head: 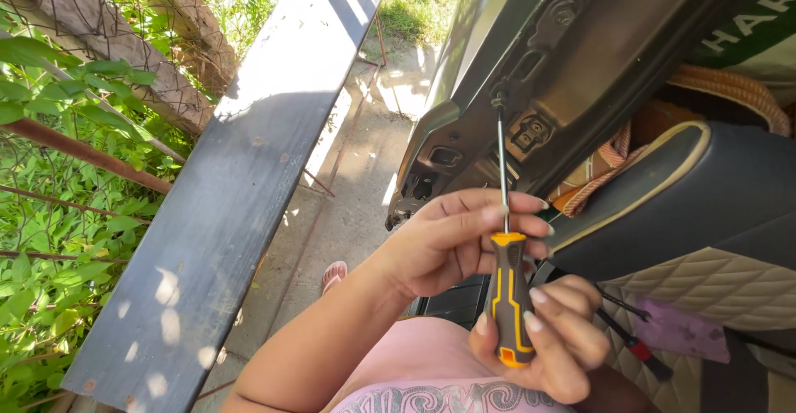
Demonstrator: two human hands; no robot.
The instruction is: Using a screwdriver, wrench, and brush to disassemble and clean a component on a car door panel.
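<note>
With our right hand point(555, 342) closed around the screwdriver point(507, 297) handle and our left hand point(452, 243) pinching its shaft, the tip sits at a screw point(499, 96) on the car door edge point(531, 106), so we judge steady, straight pressure matters.

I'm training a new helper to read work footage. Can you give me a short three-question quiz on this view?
1. True or false: the screwdriver has a grey and yellow handle.
2. Which hand grips the handle's lower end: A left, B right?
3. Where does the tool's tip rest?

Key:
1. True.
2. B; the right hand holds the handle, the left hand steadies the top by the shaft.
3. On a screw at the door latch of the vehicle.
</note>
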